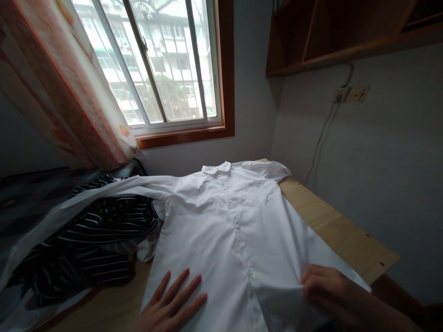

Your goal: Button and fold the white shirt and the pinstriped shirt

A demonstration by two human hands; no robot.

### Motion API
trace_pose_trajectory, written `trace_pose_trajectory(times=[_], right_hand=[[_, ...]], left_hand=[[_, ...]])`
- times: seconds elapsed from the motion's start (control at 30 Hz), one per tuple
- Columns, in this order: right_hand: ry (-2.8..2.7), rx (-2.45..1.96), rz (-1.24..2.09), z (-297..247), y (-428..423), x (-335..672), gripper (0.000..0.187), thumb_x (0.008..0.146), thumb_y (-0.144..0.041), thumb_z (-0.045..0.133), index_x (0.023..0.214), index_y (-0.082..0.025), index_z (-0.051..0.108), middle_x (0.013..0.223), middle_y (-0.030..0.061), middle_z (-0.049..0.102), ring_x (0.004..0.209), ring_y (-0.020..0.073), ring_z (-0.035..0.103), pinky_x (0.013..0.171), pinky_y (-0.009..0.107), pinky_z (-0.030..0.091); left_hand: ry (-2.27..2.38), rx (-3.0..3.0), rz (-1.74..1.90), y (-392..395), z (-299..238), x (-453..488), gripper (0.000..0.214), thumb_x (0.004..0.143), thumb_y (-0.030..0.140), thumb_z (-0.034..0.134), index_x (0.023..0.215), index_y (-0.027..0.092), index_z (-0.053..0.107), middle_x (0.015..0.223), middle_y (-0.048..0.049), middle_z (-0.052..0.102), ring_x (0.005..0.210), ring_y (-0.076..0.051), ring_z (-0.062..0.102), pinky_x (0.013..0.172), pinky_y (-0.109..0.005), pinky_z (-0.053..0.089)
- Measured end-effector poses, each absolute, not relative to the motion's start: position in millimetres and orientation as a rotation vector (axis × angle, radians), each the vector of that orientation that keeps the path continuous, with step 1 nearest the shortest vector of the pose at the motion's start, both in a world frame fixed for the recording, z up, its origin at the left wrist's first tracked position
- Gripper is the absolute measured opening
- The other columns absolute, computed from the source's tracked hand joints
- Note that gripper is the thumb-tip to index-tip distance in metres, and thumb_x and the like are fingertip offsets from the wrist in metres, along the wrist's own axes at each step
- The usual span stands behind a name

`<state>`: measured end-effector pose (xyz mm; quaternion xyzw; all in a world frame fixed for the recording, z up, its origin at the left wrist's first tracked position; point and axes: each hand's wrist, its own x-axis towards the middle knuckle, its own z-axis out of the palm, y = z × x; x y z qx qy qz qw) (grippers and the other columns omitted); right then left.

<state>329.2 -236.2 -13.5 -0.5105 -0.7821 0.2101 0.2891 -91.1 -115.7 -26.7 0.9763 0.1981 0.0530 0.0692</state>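
A white button-up shirt (207, 230) lies spread on its back over a wooden table, its collar toward the window and its button side up. Fingers spread, my left hand (173, 306) rests flat on the lower left part of the shirt front. My right hand (328, 293) is closed on the shirt's lower right side, pulling up a fold of the cloth. One sleeve stretches out to the left across dark clothing; the other bends over the table's far right corner. The shirt's bottom hem runs out of view.
Black clothes with white stripes (121, 216) are heaped left of the shirt. The wooden table (332, 226) shows a bare edge on the right. A curtain (76, 83) hangs by the window, and a cord (320, 138) drops from a wall socket. Wooden shelves (321, 60) overhang the upper right.
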Motion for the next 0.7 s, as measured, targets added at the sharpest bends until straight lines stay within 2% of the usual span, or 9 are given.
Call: trace_pose_trajectory(times=[0.07, 0.13, 0.23, 0.33, 0.43, 0.53, 0.63, 0.7], right_hand=[[-2.048, -1.313, 0.810, -3.2, -240.9, 333.4, 0.029, 0.095, -0.039, 0.047, 0.081, -0.023, 0.066, 0.080, 0.0060, 0.066, 0.074, 0.0167, 0.064, 0.068, 0.025, 0.052], [-2.053, -1.259, 0.925, 3.8, -245.0, 341.0, 0.029, 0.091, -0.048, 0.053, 0.084, -0.025, 0.070, 0.082, 0.0066, 0.068, 0.078, 0.0191, 0.066, 0.072, 0.028, 0.054], [-2.050, -1.341, 0.885, 9.6, -235.6, 356.3, 0.031, 0.085, -0.056, 0.058, 0.090, -0.030, 0.074, 0.084, 0.0053, 0.072, 0.079, 0.0208, 0.068, 0.074, 0.029, 0.055], [-1.942, -1.493, 0.675, 11.5, -194.2, 365.6, 0.035, 0.090, -0.052, 0.051, 0.106, -0.028, 0.071, 0.106, 0.0062, 0.072, 0.099, 0.0232, 0.067, 0.090, 0.034, 0.052], [-2.003, -1.489, 0.474, 2.3, -132.3, 357.7, 0.056, 0.091, -0.055, 0.048, 0.136, -0.022, 0.052, 0.143, 0.0117, 0.050, 0.132, 0.0268, 0.045, 0.110, 0.043, 0.034], [-2.195, -1.616, 0.385, -20.2, -81.6, 338.3, 0.068, 0.090, -0.059, 0.046, 0.146, -0.021, 0.040, 0.156, 0.0138, 0.028, 0.145, 0.0308, 0.022, 0.116, 0.052, 0.017], [-2.358, -1.684, 0.393, -44.3, -58.9, 326.6, 0.074, 0.089, -0.065, 0.044, 0.149, -0.023, 0.034, 0.158, 0.0141, 0.020, 0.146, 0.0337, 0.013, 0.115, 0.057, 0.008], [-2.398, -1.594, 0.446, -53.9, -51.8, 331.3, 0.074, 0.087, -0.067, 0.046, 0.147, -0.026, 0.038, 0.157, 0.0123, 0.024, 0.146, 0.0341, 0.016, 0.115, 0.056, 0.009]], left_hand=[[0.551, 2.957, 0.160, -112.9, -33.8, -97.4, 0.075, 0.078, 0.070, 0.056, 0.145, 0.043, 0.036, 0.146, -0.0016, 0.045, 0.133, -0.032, 0.044, 0.111, -0.044, 0.032], [0.514, 2.961, 0.172, -112.7, -33.5, -102.7, 0.076, 0.077, 0.070, 0.056, 0.145, 0.043, 0.036, 0.146, -0.0014, 0.046, 0.132, -0.032, 0.046, 0.110, -0.043, 0.035], [0.562, 2.890, 0.241, -110.6, -19.3, -101.3, 0.070, 0.081, 0.064, 0.055, 0.145, 0.041, 0.039, 0.141, -0.0017, 0.053, 0.126, -0.029, 0.053, 0.105, -0.038, 0.041], [0.712, 2.833, 0.282, -95.2, -0.6, -81.1, 0.061, 0.088, 0.055, 0.051, 0.145, 0.035, 0.040, 0.139, -0.0043, 0.055, 0.125, -0.027, 0.053, 0.103, -0.037, 0.043], [0.826, 2.892, 0.247, -66.8, 5.8, -47.0, 0.062, 0.090, 0.056, 0.048, 0.147, 0.034, 0.035, 0.149, -0.0052, 0.043, 0.137, -0.030, 0.038, 0.112, -0.051, 0.029], [0.999, 2.889, 0.097, -39.9, -3.1, -19.6, 0.065, 0.090, 0.062, 0.043, 0.148, 0.035, 0.033, 0.156, -0.0055, 0.029, 0.144, -0.036, 0.020, 0.112, -0.063, 0.016], [1.103, 2.829, -0.073, -24.9, -17.0, -12.8, 0.070, 0.088, 0.069, 0.039, 0.148, 0.036, 0.030, 0.157, -0.0054, 0.023, 0.145, -0.040, 0.014, 0.110, -0.066, 0.013], [1.115, 2.825, -0.084, -20.8, -24.7, -17.1, 0.072, 0.087, 0.071, 0.039, 0.149, 0.037, 0.027, 0.157, -0.0045, 0.021, 0.144, -0.040, 0.014, 0.111, -0.065, 0.014]])
